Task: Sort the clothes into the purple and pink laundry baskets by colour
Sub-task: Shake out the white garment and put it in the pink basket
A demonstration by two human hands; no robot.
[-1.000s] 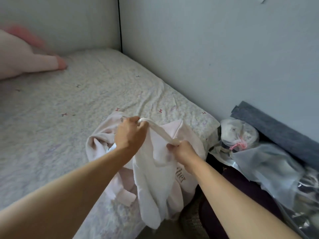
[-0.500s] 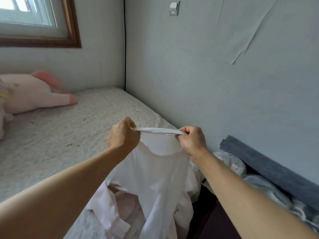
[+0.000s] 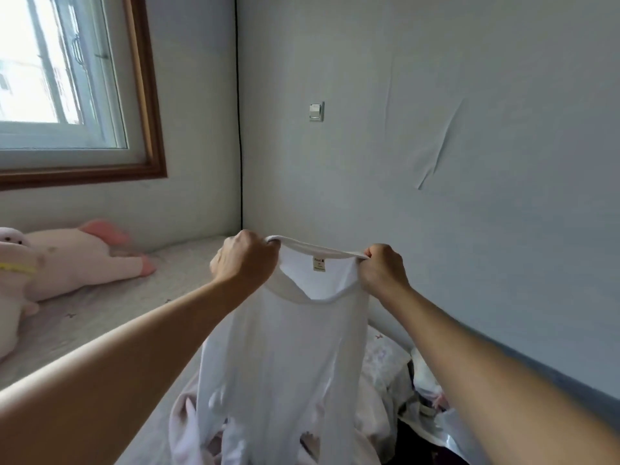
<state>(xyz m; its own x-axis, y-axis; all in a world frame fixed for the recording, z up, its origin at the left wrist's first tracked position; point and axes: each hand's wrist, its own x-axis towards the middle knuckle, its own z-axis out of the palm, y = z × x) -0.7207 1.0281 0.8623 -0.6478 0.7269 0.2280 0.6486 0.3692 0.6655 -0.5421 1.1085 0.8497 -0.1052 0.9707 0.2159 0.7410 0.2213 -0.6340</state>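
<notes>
A white shirt [image 3: 285, 357] hangs in front of me, held up by its neckline with the label facing me. My left hand [image 3: 246, 261] grips the left side of the collar, and my right hand [image 3: 382, 270] pinches the right side. The collar is stretched taut between them. Under the shirt, a pale pink garment [image 3: 188, 427] lies crumpled on the bed [image 3: 100, 317]. No purple or pink laundry basket is in view.
A pink plush toy [image 3: 67, 263] lies at the far left of the bed, below a wood-framed window [image 3: 67, 88]. Clear plastic bags [image 3: 432, 411] are piled between the bed and the grey wall on the right.
Both hands have lifted the white shirt up off the bed and drawn apart, stretching the collar. My view has tilted upward, so the window and wall switch now show.
</notes>
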